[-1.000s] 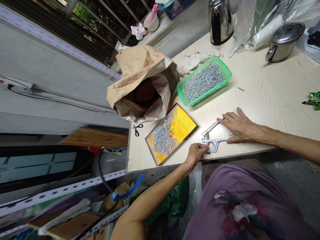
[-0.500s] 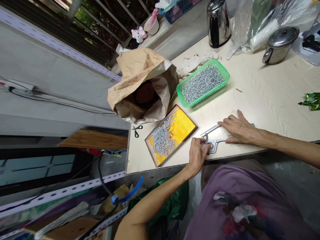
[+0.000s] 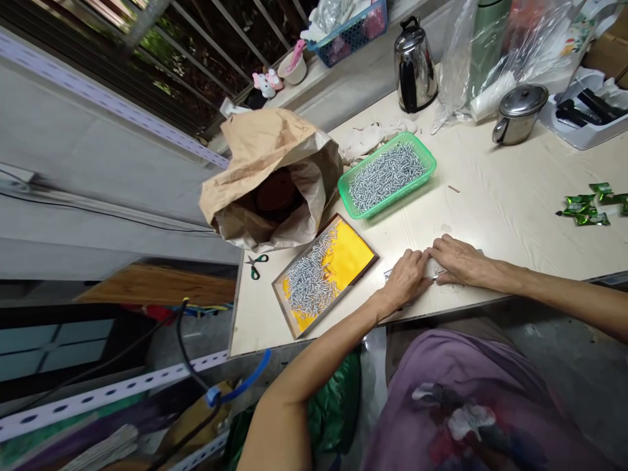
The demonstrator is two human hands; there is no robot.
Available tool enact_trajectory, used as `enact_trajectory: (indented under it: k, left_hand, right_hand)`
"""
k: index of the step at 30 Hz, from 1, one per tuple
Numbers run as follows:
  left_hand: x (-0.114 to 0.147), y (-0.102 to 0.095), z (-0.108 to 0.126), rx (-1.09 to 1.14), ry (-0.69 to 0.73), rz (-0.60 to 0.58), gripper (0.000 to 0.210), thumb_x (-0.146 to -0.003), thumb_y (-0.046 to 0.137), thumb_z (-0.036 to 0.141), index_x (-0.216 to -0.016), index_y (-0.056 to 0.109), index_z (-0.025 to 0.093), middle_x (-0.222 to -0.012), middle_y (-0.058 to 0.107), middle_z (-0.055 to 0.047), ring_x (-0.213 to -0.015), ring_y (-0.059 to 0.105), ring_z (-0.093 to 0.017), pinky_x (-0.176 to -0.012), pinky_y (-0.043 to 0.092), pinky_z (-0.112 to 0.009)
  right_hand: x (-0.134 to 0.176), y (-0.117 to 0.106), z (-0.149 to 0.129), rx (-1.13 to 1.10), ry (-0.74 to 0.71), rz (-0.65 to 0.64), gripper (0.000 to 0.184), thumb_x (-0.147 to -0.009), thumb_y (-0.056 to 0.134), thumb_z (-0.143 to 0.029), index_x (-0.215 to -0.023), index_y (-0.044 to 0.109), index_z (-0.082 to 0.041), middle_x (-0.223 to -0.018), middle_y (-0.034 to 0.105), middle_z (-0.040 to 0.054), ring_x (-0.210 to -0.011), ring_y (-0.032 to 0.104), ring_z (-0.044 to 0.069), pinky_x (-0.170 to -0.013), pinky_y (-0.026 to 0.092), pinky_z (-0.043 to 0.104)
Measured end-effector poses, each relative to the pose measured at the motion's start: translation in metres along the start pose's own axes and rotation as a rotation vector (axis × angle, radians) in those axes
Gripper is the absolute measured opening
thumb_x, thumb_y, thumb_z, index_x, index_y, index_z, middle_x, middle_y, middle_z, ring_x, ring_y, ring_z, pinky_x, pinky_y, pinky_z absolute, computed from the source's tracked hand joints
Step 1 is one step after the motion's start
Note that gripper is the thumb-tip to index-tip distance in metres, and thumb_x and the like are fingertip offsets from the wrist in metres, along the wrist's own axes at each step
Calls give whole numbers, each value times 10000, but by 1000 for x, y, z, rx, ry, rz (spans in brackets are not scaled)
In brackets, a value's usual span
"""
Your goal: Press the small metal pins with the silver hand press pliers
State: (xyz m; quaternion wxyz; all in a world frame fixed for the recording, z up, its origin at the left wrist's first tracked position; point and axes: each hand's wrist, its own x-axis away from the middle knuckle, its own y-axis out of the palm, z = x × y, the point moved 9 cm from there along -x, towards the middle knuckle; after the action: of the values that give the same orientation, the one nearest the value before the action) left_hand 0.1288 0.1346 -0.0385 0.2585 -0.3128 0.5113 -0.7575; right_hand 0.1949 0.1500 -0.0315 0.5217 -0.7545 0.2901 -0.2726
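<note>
At the table's front edge my hands meet over a light grey metal frame [image 3: 434,269], which they mostly hide. My left hand [image 3: 405,280] is closed on its left part, and the frame's end pokes out past the knuckles. From the other side my right hand [image 3: 458,260] grips the frame, fingers bent and fingertips beside those of the left. To the left lies a shallow tray [image 3: 360,278] with a yellow bottom, partly covered by small silver metal pins [image 3: 311,281]. Behind it stands a green plastic basket [image 3: 428,171] full of similar pins [image 3: 387,176].
A large brown paper bag [image 3: 265,140] stands open behind the tray. Small scissors [image 3: 256,265] lie at the left table edge. Farther back are a steel kettle [image 3: 416,69] and a lidded steel pot [image 3: 519,118]. Green wrapped packets [image 3: 586,206] lie at the right.
My left hand has moved right along the metal frame until it meets my right hand. The right fingers, spread before, are now bent. The whole view has shifted slightly.
</note>
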Motion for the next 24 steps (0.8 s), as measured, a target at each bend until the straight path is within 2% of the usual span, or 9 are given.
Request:
enact_trajectory:
  k: [4,7,11,18,20,22,24]
  left_hand:
    - [0,6,7,-15,10,-12,153,-911,529,221,-1051,524,160,-1029,573,-103,-990,519,-257,-859,478,-407]
    - [1,7,6,26,-27,24,65,-933,492,202,-962,538,167,-985,574,-93,-956,510,-247,-841,465,-392]
    - [3,8,4,81,-66,77,131,-961,446,193,-883,549,175,-933,578,-77,-916,504,-227,-804,450,-362]
    - [1,8,0,124,-86,122,236,-992,407,260,-836,562,175,-872,578,-66,-888,503,-212,-800,456,-346]
    - [4,10,1,128,-94,150,234,-996,393,279,-906,579,169,-922,596,-78,-925,515,-223,-835,474,-371]
    - [11,12,4,142,-105,221,220,-992,394,271,-1026,583,164,-1061,607,-107,-1023,528,-239,-910,484,-412]
    - [21,17,9,177,-118,324,241,-981,394,236,-1140,563,169,-1242,566,-143,-1177,501,-270,-1000,465,-466]
  right_hand:
    - [4,0,-6,2,35,-36,181,-806,707,-217,-939,651,-108,-945,619,130,-940,543,264,-756,446,344]
    - [8,0,-12,11,29,-28,62,-865,616,-138,-901,657,-110,-905,622,120,-901,544,240,-723,422,320]
    - [9,3,-12,40,18,25,173,-904,506,-76,-843,655,-141,-834,617,88,-827,535,212,-669,380,301]
    - [9,9,-8,-7,-54,153,276,-961,421,-158,-778,627,-174,-761,588,57,-769,516,197,-678,390,302]
    - [13,7,-7,-36,-63,187,249,-957,422,-181,-835,639,-175,-814,602,73,-807,525,209,-709,418,315]
    - [18,3,-4,-75,-72,208,203,-941,469,-236,-987,650,-155,-917,621,109,-887,534,236,-764,447,346]
    - [20,0,1,-113,-84,208,334,-913,534,-344,-1161,614,-135,-1030,619,147,-972,531,275,-815,459,394]
